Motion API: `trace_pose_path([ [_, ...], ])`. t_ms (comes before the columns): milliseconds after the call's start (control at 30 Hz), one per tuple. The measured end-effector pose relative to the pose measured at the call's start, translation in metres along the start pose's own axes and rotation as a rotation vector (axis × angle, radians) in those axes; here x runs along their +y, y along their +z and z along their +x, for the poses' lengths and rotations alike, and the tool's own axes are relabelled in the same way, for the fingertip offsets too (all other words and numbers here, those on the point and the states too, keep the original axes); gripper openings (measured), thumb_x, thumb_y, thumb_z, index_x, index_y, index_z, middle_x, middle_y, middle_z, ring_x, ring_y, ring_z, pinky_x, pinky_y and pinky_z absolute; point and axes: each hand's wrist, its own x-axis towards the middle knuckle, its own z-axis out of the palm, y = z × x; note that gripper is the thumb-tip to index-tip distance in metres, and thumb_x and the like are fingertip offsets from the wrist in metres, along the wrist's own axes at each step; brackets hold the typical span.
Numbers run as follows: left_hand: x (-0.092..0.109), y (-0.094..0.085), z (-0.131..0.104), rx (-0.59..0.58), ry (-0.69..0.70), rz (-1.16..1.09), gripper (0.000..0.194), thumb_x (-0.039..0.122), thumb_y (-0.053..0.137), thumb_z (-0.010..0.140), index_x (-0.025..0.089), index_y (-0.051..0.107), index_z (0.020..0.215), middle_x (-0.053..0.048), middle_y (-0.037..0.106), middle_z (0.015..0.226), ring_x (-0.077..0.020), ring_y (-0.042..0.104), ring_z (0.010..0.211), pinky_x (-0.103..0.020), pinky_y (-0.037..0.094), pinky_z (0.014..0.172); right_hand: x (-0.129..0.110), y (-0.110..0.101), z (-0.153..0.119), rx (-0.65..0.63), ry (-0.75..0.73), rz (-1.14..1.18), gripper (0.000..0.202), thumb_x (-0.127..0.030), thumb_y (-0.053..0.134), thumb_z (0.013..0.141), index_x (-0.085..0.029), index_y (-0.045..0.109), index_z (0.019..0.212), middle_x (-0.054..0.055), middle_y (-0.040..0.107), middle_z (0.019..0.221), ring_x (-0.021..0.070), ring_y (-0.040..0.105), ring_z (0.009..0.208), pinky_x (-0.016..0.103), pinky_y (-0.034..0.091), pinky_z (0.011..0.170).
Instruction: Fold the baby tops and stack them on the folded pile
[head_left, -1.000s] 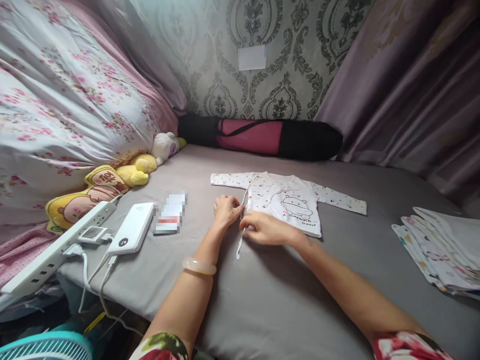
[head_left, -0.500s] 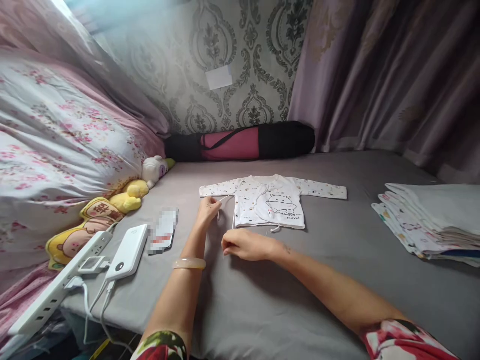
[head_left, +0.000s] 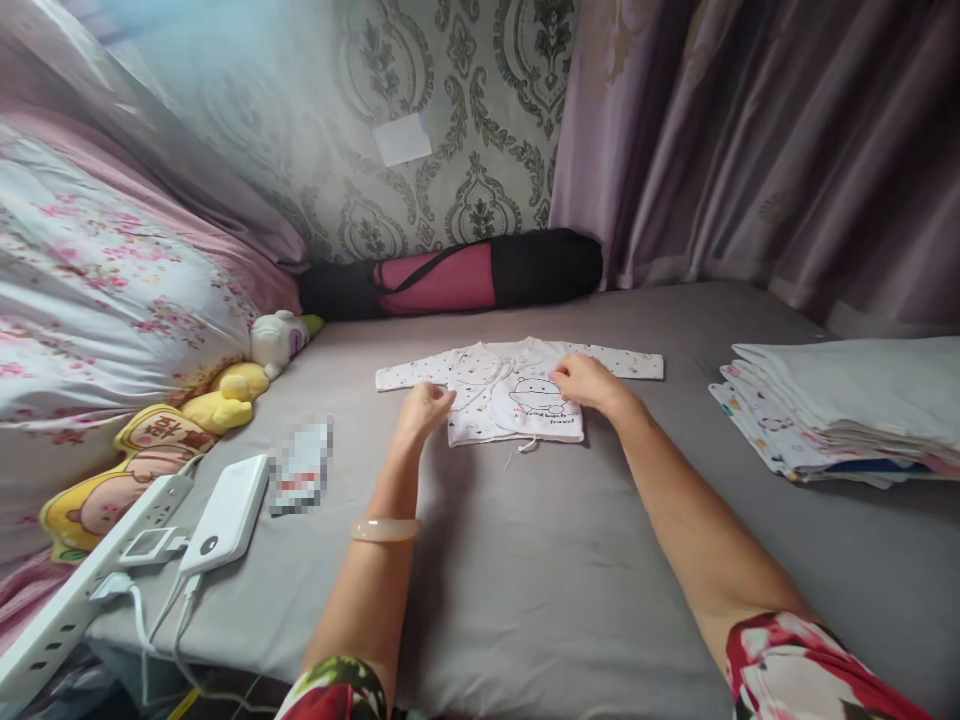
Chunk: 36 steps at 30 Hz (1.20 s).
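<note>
A small white baby shirt (head_left: 480,415) lies flat with both sleeves spread sideways. Printed on its front is an outlined animal face with lettering. Thin white ties (head_left: 491,375) rest across the chest, and another short tie hangs past the hem. My left hand (head_left: 426,412), a pale bangle on its wrist, is closed at the shirt's left side just below the sleeve. With thumb and fingers pinched, my right hand (head_left: 589,382) is at the opposite side, its fingertips over the printed front. The cloth between the fingers of each hand is mostly hidden.
Folded clothes (head_left: 832,400) are stacked at the right. On the left are a power strip (head_left: 90,590), a white power bank (head_left: 225,515) with cables, a blurred-out phone (head_left: 301,465) and plush toys (head_left: 225,395). A black and pink long bag (head_left: 450,277) lies along the wall.
My right hand has moved up and right, from in front of the hem to the shirt's right side. The left hand has let go of the tie, which now lies on the chest.
</note>
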Motion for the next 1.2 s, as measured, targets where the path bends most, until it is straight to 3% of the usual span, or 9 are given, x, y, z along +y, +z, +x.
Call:
trace_pose_path([
  [200,-0.021,0.010,-0.026,-0.155,-0.084,0.030,0.035,0.045,0.055,0.080,0.019,0.054,0.057,-0.002,0.057,0.053,-0.0151,0.052,0.055,-0.026,0.035,0.056,0.036,-0.014,-0.003,-0.412,0.339,0.093,0.035,-0.041,0.061,0.088,-0.012,0.065,0.068,0.009,0.068,0.059,0.0166,0.065,0.049,0.027,0.054,0.051],
  [333,-0.021,0.015,-0.032,-0.216,-0.081,-0.022,0.036,0.050,0.060,0.072,0.019,0.051,0.056,0.001,0.053,0.051,-0.0125,0.045,0.051,-0.025,0.031,0.052,0.043,-0.011,-0.005,-0.657,0.320,0.168,0.043,-0.052,0.076,0.073,-0.011,0.065,0.067,0.009,0.069,0.062,0.0137,0.065,0.051,0.021,0.051,0.049],
  [433,-0.021,0.016,-0.033,-0.230,-0.093,-0.042,0.036,0.050,0.062,0.070,0.019,0.049,0.056,0.002,0.050,0.050,-0.0119,0.043,0.050,-0.025,0.030,0.051,0.042,-0.009,-0.006,-0.706,0.279,0.194,0.043,-0.052,0.082,0.067,-0.012,0.065,0.069,0.006,0.069,0.064,0.0107,0.064,0.051,0.019,0.049,0.048],
  [767,-0.023,0.011,-0.038,-0.175,-0.123,0.001,0.033,0.046,0.061,0.069,0.020,0.048,0.055,0.004,0.041,0.049,-0.0107,0.038,0.049,-0.025,0.026,0.049,0.033,-0.017,-0.013,-0.690,0.225,0.045,0.042,-0.051,0.075,0.074,-0.015,0.060,0.057,0.000,0.058,0.051,0.0075,0.052,0.044,0.019,0.038,0.045],
  [867,-0.023,0.010,-0.037,-0.183,-0.123,0.040,0.031,0.045,0.060,0.071,0.020,0.048,0.057,0.003,0.046,0.050,-0.0115,0.042,0.049,-0.025,0.028,0.050,0.028,-0.023,-0.013,-0.558,0.169,0.018,0.044,-0.054,0.065,0.082,-0.015,0.060,0.061,0.002,0.060,0.054,0.0094,0.052,0.046,0.021,0.037,0.046],
  [933,-0.023,0.010,-0.036,-0.183,-0.127,0.078,0.028,0.044,0.059,0.072,0.020,0.050,0.059,0.002,0.050,0.051,-0.0124,0.045,0.051,-0.025,0.029,0.051,0.020,-0.018,-0.010,-0.311,0.113,-0.023,0.040,-0.048,0.053,0.091,-0.015,0.064,0.071,0.007,0.067,0.067,0.0138,0.060,0.057,0.024,0.043,0.054],
  [1033,-0.023,0.011,-0.035,-0.185,-0.136,0.123,0.026,0.043,0.058,0.074,0.020,0.053,0.062,0.001,0.055,0.053,-0.0137,0.050,0.054,-0.025,0.031,0.053,0.006,0.005,-0.006,0.108,-0.013,-0.136,0.037,-0.038,0.039,0.097,-0.014,0.066,0.107,0.015,0.069,0.111,0.0237,0.064,0.102,0.032,0.047,0.084],
  [1133,-0.024,0.009,-0.035,-0.202,-0.150,0.135,0.024,0.042,0.058,0.074,0.020,0.055,0.065,-0.001,0.059,0.057,-0.0147,0.053,0.057,-0.025,0.033,0.054,-0.003,0.038,-0.003,0.095,-0.216,-0.223,0.055,-0.043,0.036,0.099,-0.013,0.043,0.144,0.016,0.036,0.154,0.0267,0.032,0.142,0.038,0.028,0.112],
  [1200,-0.024,0.007,-0.035,-0.224,-0.165,0.135,0.023,0.041,0.058,0.074,0.020,0.056,0.067,-0.001,0.060,0.059,-0.0151,0.054,0.057,-0.025,0.034,0.054,-0.003,0.057,-0.003,0.003,-0.225,-0.286,0.064,-0.049,0.030,0.100,-0.013,0.029,0.153,0.015,0.016,0.162,0.0282,0.013,0.149,0.044,0.014,0.118],
])
